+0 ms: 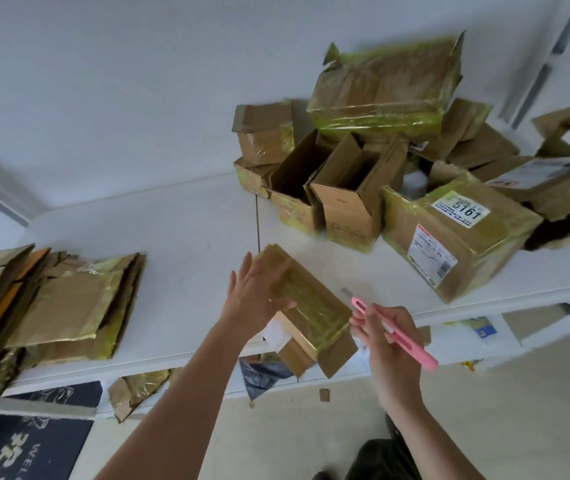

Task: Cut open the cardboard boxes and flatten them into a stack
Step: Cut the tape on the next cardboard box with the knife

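While our left hand [256, 299] presses straight, spread fingers against the box [306, 306] at the table [186, 230] edge, our right hand [389, 336] grips the cutter [394, 332].

**Words and numbers you can read**

A white sticker [461, 210] is sitting on the big taped box [456, 237], showing "5161". The dark mat [27, 448] on the floor is showing "WEL". Other labels are looking too blurry to read.

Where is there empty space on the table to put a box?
The bare white tabletop between the flattened cardboard stack and the pile of brown cardboard boxes is free. The right end is crowded with boxes.
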{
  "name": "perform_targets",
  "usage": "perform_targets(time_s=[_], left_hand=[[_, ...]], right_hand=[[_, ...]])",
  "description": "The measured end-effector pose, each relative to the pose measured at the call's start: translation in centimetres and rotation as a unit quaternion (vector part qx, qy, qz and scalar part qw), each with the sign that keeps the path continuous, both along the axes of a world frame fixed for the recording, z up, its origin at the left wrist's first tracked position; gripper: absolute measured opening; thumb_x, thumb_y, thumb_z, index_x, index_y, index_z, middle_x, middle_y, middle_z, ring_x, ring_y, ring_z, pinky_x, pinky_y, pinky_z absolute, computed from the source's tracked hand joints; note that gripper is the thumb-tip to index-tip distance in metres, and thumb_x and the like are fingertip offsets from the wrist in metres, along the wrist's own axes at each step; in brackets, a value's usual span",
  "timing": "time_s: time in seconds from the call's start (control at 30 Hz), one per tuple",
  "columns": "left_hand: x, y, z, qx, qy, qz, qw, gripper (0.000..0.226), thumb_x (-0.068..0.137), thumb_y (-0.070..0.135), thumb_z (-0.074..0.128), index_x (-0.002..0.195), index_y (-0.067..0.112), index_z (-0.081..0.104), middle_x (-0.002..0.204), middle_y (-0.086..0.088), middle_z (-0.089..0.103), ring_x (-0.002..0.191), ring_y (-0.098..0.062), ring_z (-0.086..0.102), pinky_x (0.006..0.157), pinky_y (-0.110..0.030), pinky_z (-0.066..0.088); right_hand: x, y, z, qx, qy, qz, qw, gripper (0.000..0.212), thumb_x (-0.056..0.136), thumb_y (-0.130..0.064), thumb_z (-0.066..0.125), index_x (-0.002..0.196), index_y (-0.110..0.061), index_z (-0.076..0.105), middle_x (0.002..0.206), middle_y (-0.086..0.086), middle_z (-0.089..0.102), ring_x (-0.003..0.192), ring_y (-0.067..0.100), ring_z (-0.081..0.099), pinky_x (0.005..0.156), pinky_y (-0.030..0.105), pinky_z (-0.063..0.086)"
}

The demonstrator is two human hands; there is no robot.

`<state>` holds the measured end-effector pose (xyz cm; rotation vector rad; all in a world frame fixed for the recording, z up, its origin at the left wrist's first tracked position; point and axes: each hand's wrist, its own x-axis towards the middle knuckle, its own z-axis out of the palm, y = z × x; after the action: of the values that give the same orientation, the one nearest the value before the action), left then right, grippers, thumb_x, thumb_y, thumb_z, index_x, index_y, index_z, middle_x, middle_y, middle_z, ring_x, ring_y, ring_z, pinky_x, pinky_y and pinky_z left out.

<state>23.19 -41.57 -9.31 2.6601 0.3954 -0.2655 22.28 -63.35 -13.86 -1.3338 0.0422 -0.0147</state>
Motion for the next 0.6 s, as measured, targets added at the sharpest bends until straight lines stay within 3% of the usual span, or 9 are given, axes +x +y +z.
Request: perform_targets(time_s=[0.1,0.23,0.4,0.47,0.6], left_hand=[[-0.1,1.4,-1.0,-0.007,0.065,-0.06,0.996,0.088,0.078,0.073,0.049,0.154,0.044,0.017,0.164,0.016,-0.006,0.151,-0.013,-0.014,0.121,-0.054,-0.007],[-0.5,1.7,-2.2,-0.002,0.028,0.023,0.999,0.082,0.084,0.072,0.046,0.155,0.044,0.015,0.163,0.018,-0.006,0.151,-0.009,-0.012,0.121,-0.051,-0.003],[-0.3,1.3,-2.0,0.039,0.016,0.194,0.98,0.082,0.091,0.07,0.041,0.158,0.03,0.015,0.167,0.002,0.0,0.153,-0.022,-0.004,0.123,-0.051,0.005],[-0.1,0.8,-1.3,0.069,0.047,0.191,0.978,0.089,0.087,0.075,0.04,0.158,0.028,0.014,0.166,-0.008,0.005,0.152,-0.033,0.004,0.122,-0.05,0.011],[-0.3,-0.3,-0.3,0.134,0.131,0.105,0.977,0.098,0.071,0.091,0.031,0.154,0.048,0.004,0.161,-0.024,0.009,0.147,-0.047,0.01,0.117,-0.054,0.024]], right_hand=[[-0.2,0.6,-0.1,0.048,0.029,0.005,0.998,0.018,0.093,-0.017,0.054,0.094,0.002,0.055,0.089,0.012,0.071,0.09,0.023,0.073,0.084,0.039,0.06],[1.0,2.3,0.7,0.074,0.032,0.046,0.996,0.016,0.097,-0.015,0.05,0.095,0.0,0.054,0.091,0.013,0.071,0.093,0.022,0.071,0.089,0.036,0.058],[4.8,3.6,2.6,0.051,-0.002,0.07,0.996,0.014,0.102,-0.009,0.047,0.103,0.003,0.054,0.097,0.018,0.067,0.094,0.021,0.069,0.088,0.035,0.058],[5.2,3.4,2.4,0.047,-0.007,0.065,0.997,0.013,0.101,-0.009,0.049,0.103,0.002,0.056,0.097,0.016,0.066,0.092,0.019,0.068,0.087,0.034,0.058],[4.6,3.2,0.3,0.053,0.037,0.04,0.997,0.011,0.097,-0.006,0.057,0.099,0.005,0.06,0.088,0.015,0.068,0.081,0.018,0.069,0.084,0.041,0.06]])
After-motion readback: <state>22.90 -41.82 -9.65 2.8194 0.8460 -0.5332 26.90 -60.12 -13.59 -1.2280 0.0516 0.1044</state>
